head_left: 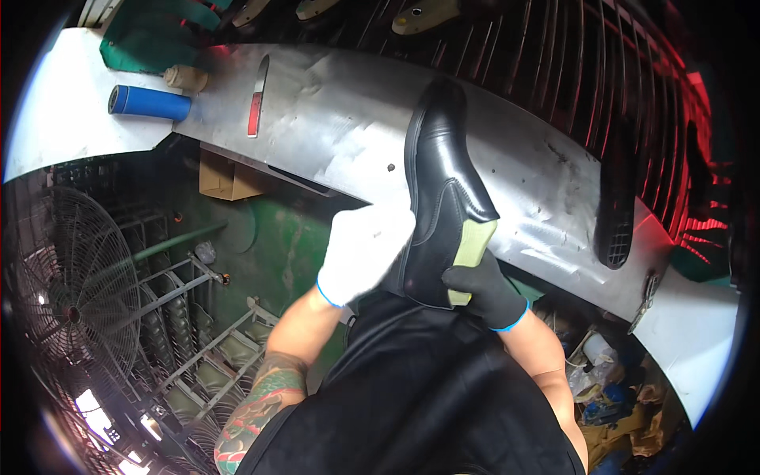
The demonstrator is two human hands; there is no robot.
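Observation:
A black leather boot (443, 166) lies tilted across the near edge of a metal worktable (332, 111), toe pointing away from me. A pale green shoe last (475, 244) shows out of its opening. My right hand (484, 293), in a dark grey glove, grips the boot and last at the ankle end. On the boot's left side, my left hand (366, 252) in a white glove is closed against the sole edge. Glare washes out its finger detail, and its fingertips are hidden. A knife with a red handle (254, 115) rests on the table further left.
A blue cylinder (149, 104) and a tan roll (186, 77) lie at the back left. Behind the table runs a rack of metal bars (507, 63) under red light, with several lasts. Another dark shoe (617, 206) sits right. A large fan (73, 309) stands left, beside metal racks (206, 348).

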